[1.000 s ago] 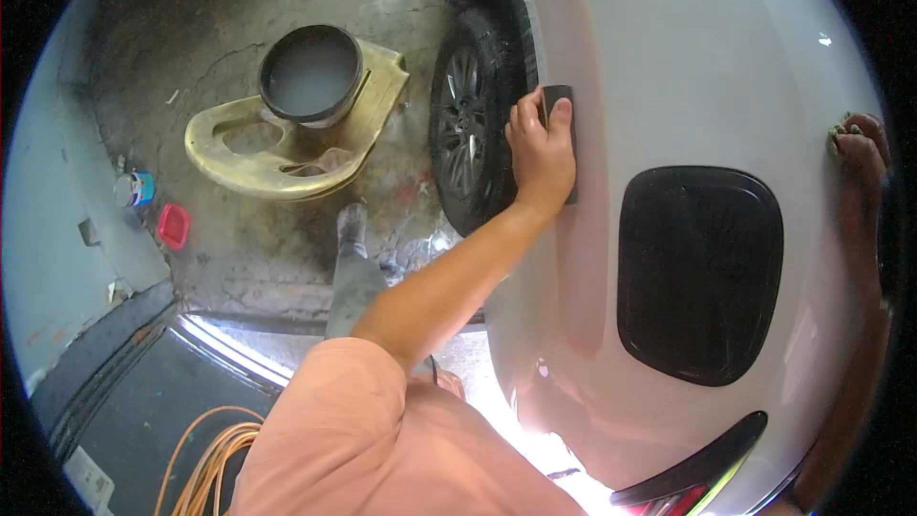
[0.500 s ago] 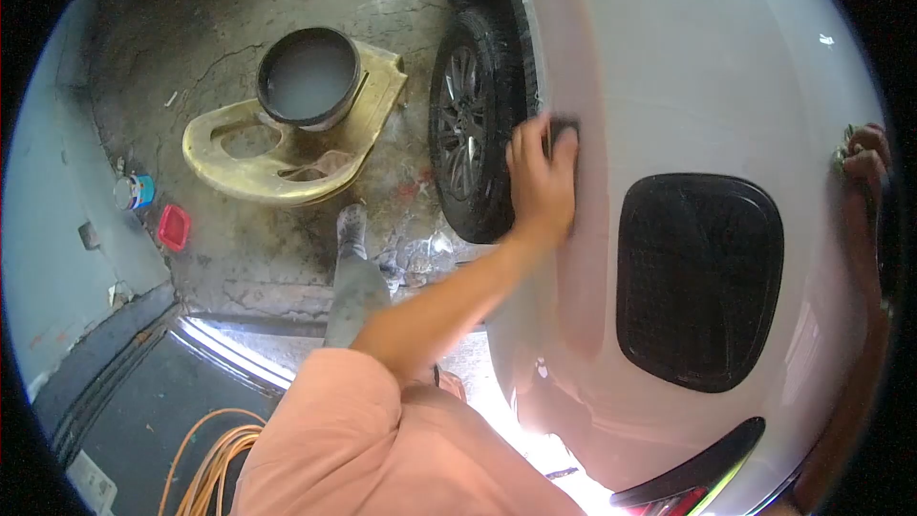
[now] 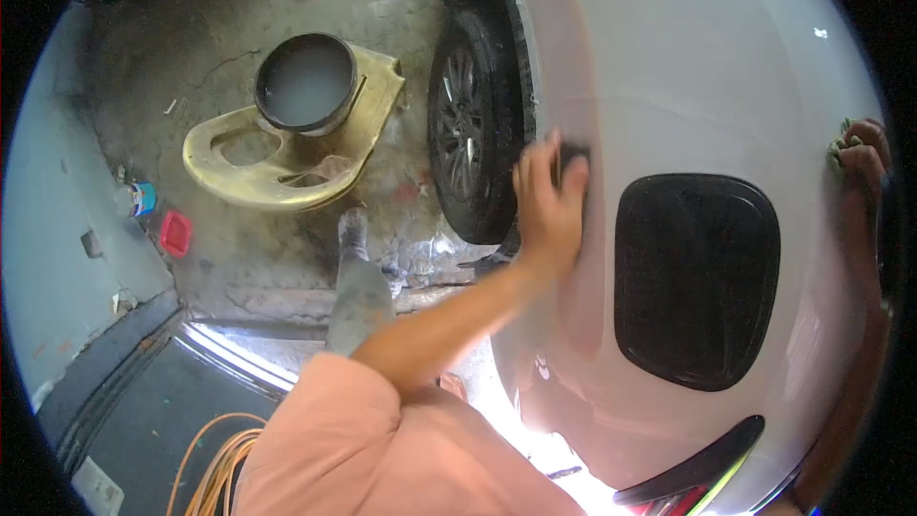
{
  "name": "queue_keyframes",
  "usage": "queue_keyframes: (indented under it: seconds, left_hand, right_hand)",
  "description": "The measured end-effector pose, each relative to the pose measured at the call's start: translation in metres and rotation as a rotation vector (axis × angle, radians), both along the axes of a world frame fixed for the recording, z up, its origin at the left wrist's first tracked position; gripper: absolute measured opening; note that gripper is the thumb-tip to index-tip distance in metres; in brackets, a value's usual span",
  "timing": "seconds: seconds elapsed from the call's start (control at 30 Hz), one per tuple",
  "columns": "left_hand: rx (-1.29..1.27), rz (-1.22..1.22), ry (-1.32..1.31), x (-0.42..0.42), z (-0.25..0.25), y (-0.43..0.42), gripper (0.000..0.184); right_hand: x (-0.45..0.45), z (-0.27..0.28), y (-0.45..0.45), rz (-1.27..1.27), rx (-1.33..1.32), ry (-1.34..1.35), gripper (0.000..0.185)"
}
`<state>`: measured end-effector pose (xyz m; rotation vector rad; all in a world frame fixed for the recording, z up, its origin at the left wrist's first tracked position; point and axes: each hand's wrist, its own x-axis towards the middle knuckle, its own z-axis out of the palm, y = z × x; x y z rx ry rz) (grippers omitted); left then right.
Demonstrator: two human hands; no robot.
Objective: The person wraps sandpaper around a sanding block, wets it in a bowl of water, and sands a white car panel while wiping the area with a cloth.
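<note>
My left hand [image 3: 551, 215] is closed around a small black block [image 3: 573, 155], its fingers on one side and thumb on the other. The block lies against the car's pale rear side panel [image 3: 573, 287], just above the wheel arch, where a reddish-brown band runs along the paint. At the far right edge, my right hand [image 3: 867, 140] grips a crumpled greenish cloth or sponge [image 3: 837, 150] near the car's roof, partly lost in the dark rim of the view. A black quarter window [image 3: 697, 282] sits between the two hands.
A dark bucket [image 3: 306, 83] of cloudy liquid stands on a yellowish plastic stool [image 3: 229, 175]. The car's rear wheel [image 3: 463, 124] is beside it. A red dish [image 3: 175, 233] and a blue-labelled can [image 3: 141, 198] lie by the wall. An orange hose [image 3: 218, 473] is coiled at lower left.
My left hand has slid a little down and to the right along the panel with the black block. My right hand has shifted only slightly.
</note>
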<state>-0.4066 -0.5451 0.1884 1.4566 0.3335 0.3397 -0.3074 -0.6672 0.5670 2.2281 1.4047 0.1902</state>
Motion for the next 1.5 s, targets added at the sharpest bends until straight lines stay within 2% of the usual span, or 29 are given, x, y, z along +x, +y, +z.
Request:
queue_keyframes:
  seconds: [0.07,0.1,0.17,0.23,0.27,0.33,0.47,0.57,0.7,0.73,0.8,0.9,1.0,1.1,1.13,1.2,1.23,1.3,1.37,1.43,1.47,1.5]
  left_hand:
    - [0.113,-0.055,-0.042,-0.059,-0.010,-0.016,0.052]
    - [0.099,-0.043,-0.059,-0.053,-0.010,-0.015,0.051]
    - [0.073,-0.016,-0.099,-0.015,-0.011,-0.005,0.049]
    - [-0.115,0.077,-0.039,0.059,-0.004,0.014,0.040]
    - [-0.111,0.097,-0.030,0.089,-0.012,0.018,0.042]
    - [-0.171,-0.008,0.040,0.087,-0.003,0.028,0.043]
    - [0.136,0.014,-0.064,-0.037,-0.005,-0.011,0.045]
    - [0.101,-0.005,-0.131,-0.035,-0.013,-0.012,0.045]
    - [-0.148,0.057,-0.063,0.094,-0.010,0.023,0.038]
    - [-0.136,0.060,-0.064,0.102,-0.014,0.024,0.038]
    - [-0.065,0.075,-0.081,0.076,-0.014,0.017,0.041]
    - [0.057,-0.015,-0.050,-0.029,-0.014,-0.012,0.052]
    - [0.076,-0.011,-0.106,-0.044,-0.016,-0.016,0.050]
    - [-0.135,0.050,-0.020,0.050,-0.007,0.011,0.043]
    - [-0.098,0.141,-0.038,0.081,-0.013,0.016,0.042]
    - [-0.047,0.133,0.032,0.108,-0.012,0.030,0.043]
    - [-0.183,0.073,0.006,0.110,-0.013,0.037,0.045]
    - [-0.346,0.022,0.013,0.095,-0.011,0.056,0.046]
    - [-0.408,0.039,0.074,0.054,0.000,0.090,0.046]
    - [-0.447,0.047,0.145,0.020,-0.034,0.120,0.048]
    - [-0.423,0.044,0.177,-0.004,-0.034,0.146,0.051]
    - [-0.326,0.141,0.209,-0.024,-0.060,0.156,0.053]
  right_hand:
    - [-0.003,-0.001,0.001,-0.016,-0.009,-0.009,0.005]
    - [-0.004,-0.001,0.001,-0.024,-0.015,-0.013,0.005]
    - [0.000,0.000,-0.002,0.002,-0.024,-0.005,0.005]
    - [0.000,0.000,-0.003,0.005,-0.022,0.009,0.006]
    - [-0.001,0.000,-0.001,0.003,-0.014,0.016,0.006]
    - [-0.002,0.001,0.000,-0.008,-0.004,0.013,0.006]
    - [-0.001,-0.003,-0.002,-0.027,-0.005,-0.002,0.008]
    - [-0.001,0.000,-0.004,-0.020,-0.018,-0.006,0.009]
    - [0.000,-0.001,-0.006,0.011,-0.003,0.006,0.009]
    - [-0.001,-0.001,-0.006,0.008,-0.004,0.008,0.009]
    - [-0.001,0.001,-0.004,-0.029,-0.022,-0.003,0.009]
    - [-0.012,-0.002,0.015,-0.089,-0.077,-0.037,0.009]
    - [-0.001,-0.002,-0.002,-0.005,-0.007,-0.007,0.010]
    - [-0.003,-0.004,-0.002,-0.015,-0.034,-0.030,0.011]
    - [-0.005,-0.003,0.002,-0.011,-0.047,-0.038,0.012]
    - [-0.008,0.000,0.007,0.007,-0.072,-0.054,0.013]
    - [-0.006,0.003,-0.013,-0.084,-0.070,-0.062,0.014]
    - [0.000,0.000,-0.068,-0.286,-0.054,-0.070,0.024]
    - [-0.009,-0.002,-0.052,-0.279,-0.043,-0.081,0.028]
    - [-0.016,-0.003,-0.034,-0.281,-0.060,-0.115,0.030]
    - [-0.017,-0.004,-0.025,-0.285,-0.081,-0.143,0.030]
    - [-0.019,-0.004,-0.017,-0.291,-0.101,-0.173,0.030]
